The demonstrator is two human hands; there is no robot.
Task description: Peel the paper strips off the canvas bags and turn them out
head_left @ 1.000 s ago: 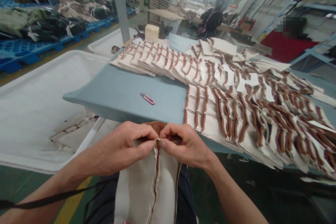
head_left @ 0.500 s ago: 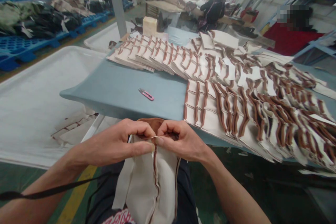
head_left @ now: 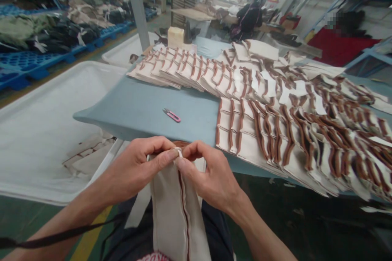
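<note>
The head view looks forward and down at the nearby fingers (head_left: 163, 160).

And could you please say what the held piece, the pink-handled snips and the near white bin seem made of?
Held piece: probably matte cream cloth, folding softly along its seam. Snips: grey blades, likely metal; pink handle, plastic or coated metal. Bin: probably smooth moulded plastic, given its rounded rim.

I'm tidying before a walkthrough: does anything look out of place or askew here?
Yes, slightly: pale scraps lie like litter on the floor by the table, and white slips sit at odd angles across the brown-edged pieces. The held cream piece shows no clear damage.
</note>
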